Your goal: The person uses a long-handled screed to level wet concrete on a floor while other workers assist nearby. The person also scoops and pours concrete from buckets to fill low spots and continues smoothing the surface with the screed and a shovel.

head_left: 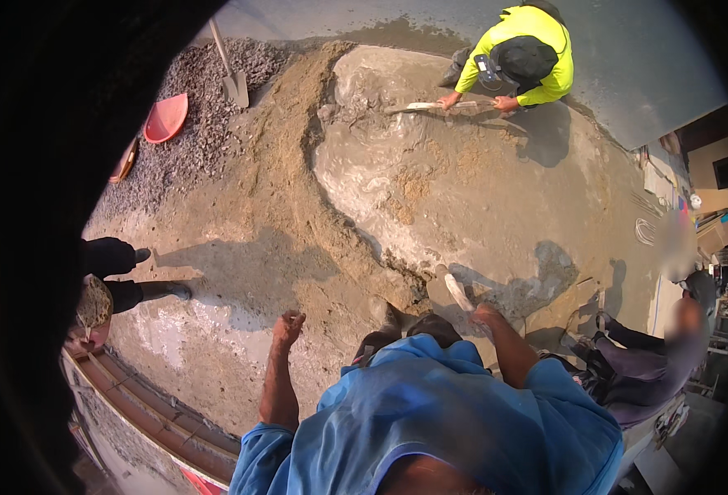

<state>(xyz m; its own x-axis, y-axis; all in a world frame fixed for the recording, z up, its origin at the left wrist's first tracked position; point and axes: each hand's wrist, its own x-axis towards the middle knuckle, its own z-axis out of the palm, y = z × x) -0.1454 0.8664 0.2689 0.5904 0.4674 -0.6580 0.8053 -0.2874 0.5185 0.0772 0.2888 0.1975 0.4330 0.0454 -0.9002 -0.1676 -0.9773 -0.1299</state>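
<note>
My right hand [486, 315] grips a pale wooden tool handle [457, 292], which slants up and left to the rim of the wet grey cement mix [372, 165]. No blade shows at its far end, so I cannot tell which tool it is. Away from the tool, my left hand [288, 326] hangs over the damp ground with its fingers curled in, and nothing shows in it. A ridge of brown sand [314, 198] borders the mix on its left side, and my boots stand at its near edge.
Across the mix a person in a yellow top [537, 49] bends over, holding a long-handled tool [430, 106]. Gravel [191, 91], a shovel [236, 89] and a red basin [165, 118] lie far left. Other people are at left [112, 256] and right [644, 355].
</note>
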